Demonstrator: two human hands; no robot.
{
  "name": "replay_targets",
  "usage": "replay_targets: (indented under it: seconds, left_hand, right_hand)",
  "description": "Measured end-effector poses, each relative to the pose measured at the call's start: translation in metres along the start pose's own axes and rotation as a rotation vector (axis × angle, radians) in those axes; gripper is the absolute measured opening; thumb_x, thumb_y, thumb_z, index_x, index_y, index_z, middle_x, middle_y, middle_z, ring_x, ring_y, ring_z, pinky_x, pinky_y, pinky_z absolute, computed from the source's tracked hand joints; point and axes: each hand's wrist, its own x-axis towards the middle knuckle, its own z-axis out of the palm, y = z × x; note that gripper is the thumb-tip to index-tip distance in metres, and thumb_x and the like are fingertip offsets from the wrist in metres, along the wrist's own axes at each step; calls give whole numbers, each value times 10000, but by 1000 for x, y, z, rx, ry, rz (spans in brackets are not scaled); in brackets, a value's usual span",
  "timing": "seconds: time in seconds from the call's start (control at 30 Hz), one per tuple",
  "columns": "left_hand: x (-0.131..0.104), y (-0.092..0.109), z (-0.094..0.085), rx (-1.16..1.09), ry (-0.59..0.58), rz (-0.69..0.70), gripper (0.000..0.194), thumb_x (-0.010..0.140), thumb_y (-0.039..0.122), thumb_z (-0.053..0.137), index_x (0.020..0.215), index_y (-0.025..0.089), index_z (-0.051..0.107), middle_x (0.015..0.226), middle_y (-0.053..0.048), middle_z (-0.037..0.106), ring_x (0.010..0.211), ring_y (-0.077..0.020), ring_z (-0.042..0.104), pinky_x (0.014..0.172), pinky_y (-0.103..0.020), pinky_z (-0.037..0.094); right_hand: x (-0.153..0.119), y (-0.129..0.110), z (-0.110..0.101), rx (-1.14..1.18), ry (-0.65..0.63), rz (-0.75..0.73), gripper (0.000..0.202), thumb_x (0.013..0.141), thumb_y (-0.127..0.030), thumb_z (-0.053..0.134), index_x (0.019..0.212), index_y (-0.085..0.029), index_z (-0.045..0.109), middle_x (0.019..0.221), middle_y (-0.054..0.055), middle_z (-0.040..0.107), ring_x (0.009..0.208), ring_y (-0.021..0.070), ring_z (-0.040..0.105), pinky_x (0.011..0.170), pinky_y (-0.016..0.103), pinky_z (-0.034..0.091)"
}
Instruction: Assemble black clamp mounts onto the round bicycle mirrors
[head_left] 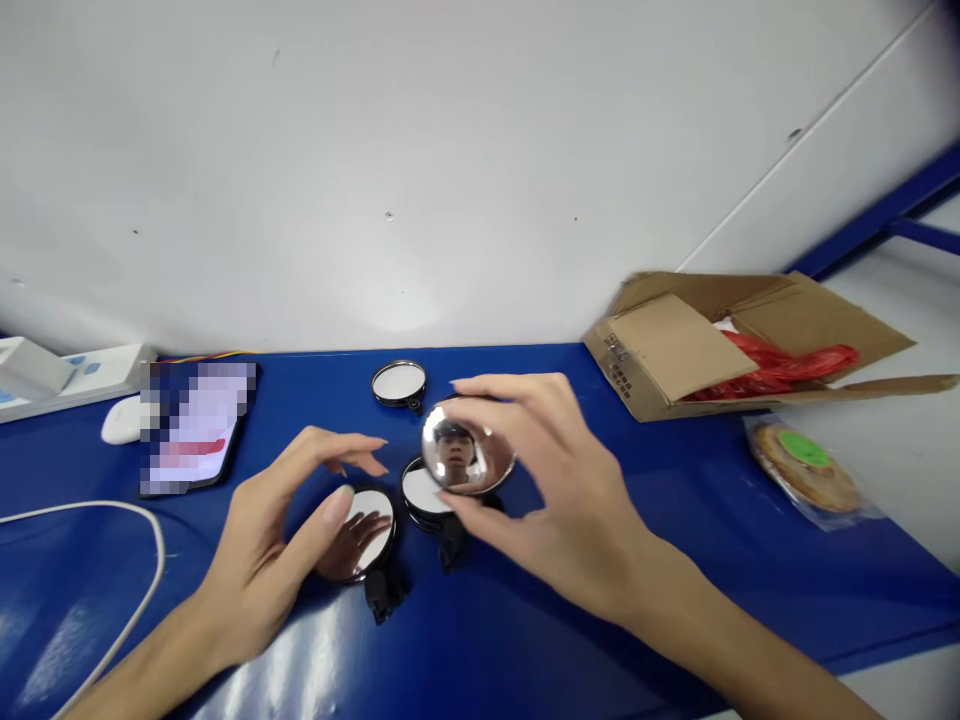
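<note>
A round convex mirror [454, 458] is gripped by its rim between the thumb and fingers of my right hand [574, 490]; a person is reflected in it. Behind and below it lies a second round mirror [421, 488], partly covered, with a black fitting at its lower edge. My left hand [274, 540] is open, thumb and fingers apart, over a third round mirror [371, 532] with a black fitting; the hand is reflected in its glass. Whether the thumb touches that mirror I cannot tell. Farther back, near the wall, lies another small round mirror [399, 381] on the blue table [480, 640].
At the back right stands an open cardboard box [664, 350] with a red plastic bag [795, 365]. A wrapped round, flat item [832, 490] with a green label lies before it. A phone [199, 425], a white case [127, 420], a power strip [112, 370] and a white cable [154, 560] are left.
</note>
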Motion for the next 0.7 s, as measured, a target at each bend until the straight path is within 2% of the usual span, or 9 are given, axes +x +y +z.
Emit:
replay_targets:
  seconds: [0.1,0.2,0.3,0.4,0.47,0.53,0.57,0.63,0.7]
  left_hand:
    - [-5,8,1,-150,50,-6,383,1098,659,709,1292,358,846,1142,-44,826,1061,-307,752,968,-439,618]
    - [-6,12,3,-186,103,-137,300,985,566,891,1148,314,877,965,-22,829,861,-265,763,782,-369,650]
    - [-3,12,1,-249,97,-232,210,954,455,929,1031,276,850,803,9,773,665,-197,699,585,-287,589]
    - [3,8,-3,-412,117,-298,234,989,448,915,965,258,781,757,33,738,626,-163,696,577,-253,607]
    - [6,6,-4,-474,152,-318,263,999,459,919,978,257,752,753,44,730,626,-152,708,587,-233,622]
    - [7,3,-3,-497,187,-330,277,1000,470,923,998,262,739,766,53,735,605,-138,705,574,-218,626]
    - [7,2,-2,-501,183,-334,285,996,470,929,990,262,735,762,56,735,594,-134,708,569,-215,630]
    - [7,0,0,-502,157,-345,296,981,461,945,963,256,733,739,58,730,585,-133,721,561,-207,633]
    - [5,-1,0,-502,138,-357,301,970,455,958,951,253,736,728,57,729,601,-133,733,567,-192,633]
  right_hand:
    - [13,-14,13,-10,-30,-307,305,1133,-162,705,1437,-160,684,1494,177,762,1438,255,669,1201,479,618]
    - [18,-22,27,-38,-46,-494,298,1183,-146,592,1461,-100,691,1553,180,756,1454,232,669,1267,430,594]
    - [19,-24,35,-42,-41,-488,362,1171,-158,634,1528,-97,660,1580,192,734,1455,258,668,1256,431,600]
    - [17,-20,36,-59,19,-378,429,1161,-251,722,1530,-53,628,1467,244,755,1379,289,691,1137,448,653]
    - [14,-16,37,-71,70,-337,360,1161,-332,739,1409,-78,677,1246,194,803,1131,270,736,941,436,682]
    - [10,-13,40,-112,116,-343,136,1148,-293,748,1167,-162,717,970,94,774,880,238,693,741,416,614]
    - [8,-12,41,-150,129,-355,121,1138,-261,750,1048,-195,702,868,57,728,799,226,653,684,412,561]
    - [5,-11,44,-220,142,-361,252,1132,-281,748,905,-225,655,775,21,645,735,216,588,649,412,492]
    - [3,-12,46,-257,145,-346,338,1141,-407,739,872,-224,651,765,18,599,743,219,549,665,415,489]
